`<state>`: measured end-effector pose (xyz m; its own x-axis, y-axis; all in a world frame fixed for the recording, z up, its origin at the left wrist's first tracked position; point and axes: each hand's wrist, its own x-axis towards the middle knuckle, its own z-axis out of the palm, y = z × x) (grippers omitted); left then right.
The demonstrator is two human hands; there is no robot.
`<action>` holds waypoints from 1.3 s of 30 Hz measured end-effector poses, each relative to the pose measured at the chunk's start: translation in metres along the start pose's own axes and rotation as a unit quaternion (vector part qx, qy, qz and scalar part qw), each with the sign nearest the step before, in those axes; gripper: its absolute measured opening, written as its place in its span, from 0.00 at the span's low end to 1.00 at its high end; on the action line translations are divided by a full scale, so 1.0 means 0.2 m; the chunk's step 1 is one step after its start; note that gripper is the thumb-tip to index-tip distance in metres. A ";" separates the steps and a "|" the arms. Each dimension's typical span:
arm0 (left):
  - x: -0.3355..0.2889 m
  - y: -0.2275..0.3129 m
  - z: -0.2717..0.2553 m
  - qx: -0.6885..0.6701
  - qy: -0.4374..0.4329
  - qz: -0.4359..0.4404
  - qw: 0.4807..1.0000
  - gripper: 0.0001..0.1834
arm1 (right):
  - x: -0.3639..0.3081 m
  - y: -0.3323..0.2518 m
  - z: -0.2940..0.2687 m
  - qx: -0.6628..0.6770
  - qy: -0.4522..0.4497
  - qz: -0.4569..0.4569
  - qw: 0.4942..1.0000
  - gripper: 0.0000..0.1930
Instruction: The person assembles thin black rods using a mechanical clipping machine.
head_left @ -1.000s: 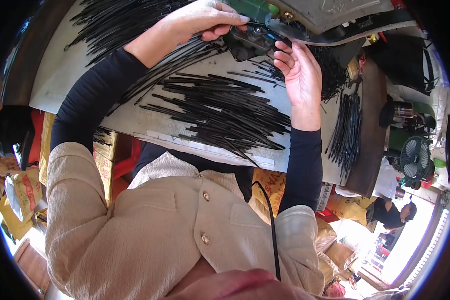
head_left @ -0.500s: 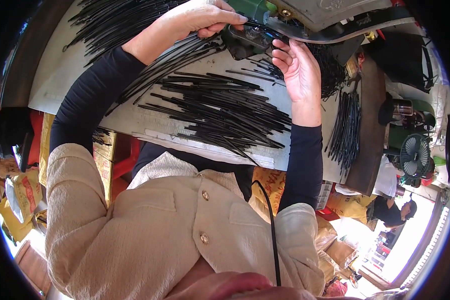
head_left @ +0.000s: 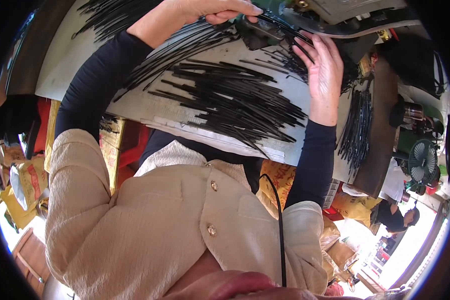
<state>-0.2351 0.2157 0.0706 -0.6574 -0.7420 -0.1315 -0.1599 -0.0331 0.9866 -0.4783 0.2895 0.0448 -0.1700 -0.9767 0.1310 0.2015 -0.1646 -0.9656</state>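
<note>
At the far edge of the table, my left hand pinches the left end of a thin black strip between thumb and forefinger. The strip runs right, under the edge of a grey and green machine, toward my right hand. My right hand has its palm turned up and fingers bent, with the fingertips at the strip's right part; the machine's edge partly hides the contact. Nearer to me lies a loose pile of black strips, apart from both hands. Another bunch of strips lies beneath my left forearm.
More black strips are heaped at the far left. A bundle lies by the table's right edge. Beyond it stand a green fan and a person in dark clothes. Yellow sacks sit below the table at right.
The whole view has shifted, so the table appears farther right and higher. My right hand has moved slightly right along the strip; my left hand keeps its pinch.
</note>
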 end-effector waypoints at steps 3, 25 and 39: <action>0.02 -0.01 -0.02 0.086 -0.038 -0.017 0.995 0.15 | 0.00 0.01 0.01 -0.265 -0.048 -0.096 0.958 0.09; -0.13 -0.04 0.00 0.562 -0.001 0.095 0.822 0.11 | -0.15 -0.05 0.14 -0.328 -0.241 0.070 0.911 0.14; -0.15 -0.03 0.02 0.493 0.015 0.072 0.867 0.11 | -0.16 -0.02 0.15 -0.250 -0.254 0.148 0.922 0.18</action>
<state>-0.2166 0.2403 0.0688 -0.7060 -0.7082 0.0027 -0.6389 0.6386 0.4289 -0.4448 0.3170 0.0517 0.3215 -0.9278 -0.1892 -0.3254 0.0794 -0.9422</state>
